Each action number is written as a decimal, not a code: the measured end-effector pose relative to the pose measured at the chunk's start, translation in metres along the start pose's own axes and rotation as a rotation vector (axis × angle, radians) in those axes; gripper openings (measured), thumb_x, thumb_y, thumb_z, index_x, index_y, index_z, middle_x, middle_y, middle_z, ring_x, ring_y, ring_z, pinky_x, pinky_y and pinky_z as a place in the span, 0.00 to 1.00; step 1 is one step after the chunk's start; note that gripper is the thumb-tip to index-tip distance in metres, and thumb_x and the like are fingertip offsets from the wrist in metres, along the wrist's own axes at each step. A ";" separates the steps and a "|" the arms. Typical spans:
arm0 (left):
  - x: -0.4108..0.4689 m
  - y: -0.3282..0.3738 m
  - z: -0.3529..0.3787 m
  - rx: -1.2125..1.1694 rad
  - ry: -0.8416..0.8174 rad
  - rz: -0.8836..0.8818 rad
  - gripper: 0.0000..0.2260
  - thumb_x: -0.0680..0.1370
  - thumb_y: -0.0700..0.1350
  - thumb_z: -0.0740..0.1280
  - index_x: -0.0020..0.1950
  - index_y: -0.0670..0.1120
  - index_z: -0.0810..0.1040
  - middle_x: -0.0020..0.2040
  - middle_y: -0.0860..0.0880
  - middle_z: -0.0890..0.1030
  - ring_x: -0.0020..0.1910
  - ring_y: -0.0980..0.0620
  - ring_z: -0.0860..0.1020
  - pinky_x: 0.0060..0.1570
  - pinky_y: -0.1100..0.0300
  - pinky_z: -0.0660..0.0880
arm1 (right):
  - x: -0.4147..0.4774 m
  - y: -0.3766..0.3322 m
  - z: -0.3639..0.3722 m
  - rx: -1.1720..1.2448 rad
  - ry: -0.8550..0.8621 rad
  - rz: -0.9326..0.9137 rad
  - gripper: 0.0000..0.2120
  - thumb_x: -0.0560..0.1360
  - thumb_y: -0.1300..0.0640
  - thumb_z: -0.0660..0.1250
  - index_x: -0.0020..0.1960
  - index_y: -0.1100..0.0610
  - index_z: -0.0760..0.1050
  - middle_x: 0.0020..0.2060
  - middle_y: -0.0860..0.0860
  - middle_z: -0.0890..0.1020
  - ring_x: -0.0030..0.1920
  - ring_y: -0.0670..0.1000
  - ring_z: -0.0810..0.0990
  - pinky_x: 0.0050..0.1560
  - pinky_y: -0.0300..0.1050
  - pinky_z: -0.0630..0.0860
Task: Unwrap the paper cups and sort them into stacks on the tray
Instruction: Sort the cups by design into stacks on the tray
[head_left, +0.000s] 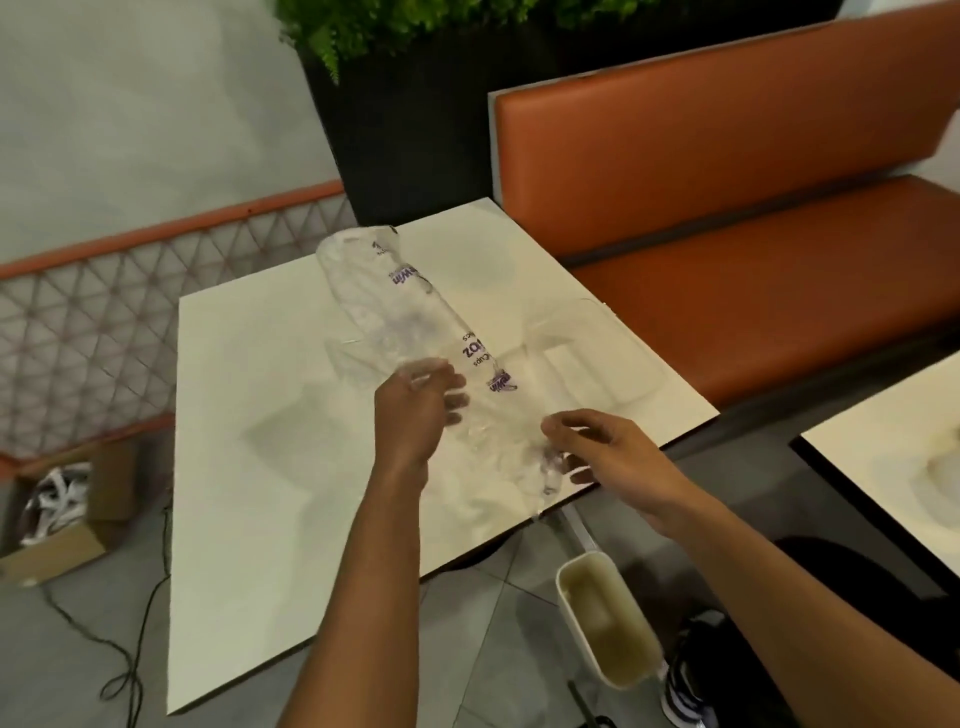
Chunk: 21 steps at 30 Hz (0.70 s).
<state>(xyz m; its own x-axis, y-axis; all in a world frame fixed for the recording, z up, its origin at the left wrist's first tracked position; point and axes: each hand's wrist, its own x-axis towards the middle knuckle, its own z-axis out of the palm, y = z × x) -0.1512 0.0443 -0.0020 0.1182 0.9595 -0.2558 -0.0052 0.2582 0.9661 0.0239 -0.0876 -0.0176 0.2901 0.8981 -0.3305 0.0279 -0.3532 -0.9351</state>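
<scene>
Tabletop of cream laminate (270, 415) takes up most of my view, with the orange padded bench (727, 182) running behind its far right side. Slantwise across the tabletop, from the far left toward the near right corner, lies the long clear plastic sleeve with purple print (395, 306). The paper cups I mean to free should be inside it, but through the crumpled film I cannot make out any single cup. I judge it lies flat so the tabletop carries its weight while I work at the near end.

Just to the right of the sleeve sits the pale shallow tray (639, 345), nearly the tabletop's own colour. It is close by, I think, so that stacks can go straight onto it.

My left hand (421, 410) reaches forward with the wrist bent. Its fingers curl over the sleeve's near part and grip it to hold it steady. My right hand (608, 447) comes in from the right, thumb and fingers pinching the loose film at the sleeve's end, close to the tabletop's edge. The unwrapping looks barely begun, and no cups are out yet.
</scene>
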 end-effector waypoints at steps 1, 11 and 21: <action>0.012 -0.003 -0.003 0.043 0.006 -0.022 0.06 0.81 0.40 0.70 0.57 0.42 0.80 0.43 0.44 0.86 0.32 0.52 0.82 0.33 0.60 0.77 | 0.004 0.003 0.005 -0.004 0.007 0.027 0.16 0.78 0.44 0.72 0.61 0.51 0.81 0.47 0.50 0.88 0.46 0.50 0.85 0.52 0.51 0.82; 0.058 -0.048 0.008 0.166 -0.096 -0.218 0.19 0.77 0.50 0.76 0.60 0.38 0.79 0.52 0.40 0.85 0.40 0.47 0.85 0.50 0.50 0.85 | 0.038 0.035 0.047 -0.056 -0.006 0.127 0.42 0.68 0.54 0.83 0.73 0.44 0.63 0.60 0.50 0.74 0.51 0.51 0.83 0.56 0.54 0.84; 0.028 -0.077 0.009 0.335 -0.099 -0.083 0.34 0.76 0.57 0.75 0.78 0.54 0.65 0.66 0.51 0.79 0.59 0.51 0.80 0.57 0.57 0.76 | 0.071 0.047 0.069 -0.185 0.199 0.118 0.34 0.71 0.39 0.75 0.70 0.56 0.72 0.62 0.55 0.80 0.56 0.57 0.84 0.61 0.54 0.80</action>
<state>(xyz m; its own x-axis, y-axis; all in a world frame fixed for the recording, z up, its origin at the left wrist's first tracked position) -0.1383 0.0502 -0.0836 0.2001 0.9171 -0.3447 0.3322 0.2674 0.9045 -0.0201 -0.0219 -0.0936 0.4834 0.7852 -0.3870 0.1515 -0.5104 -0.8465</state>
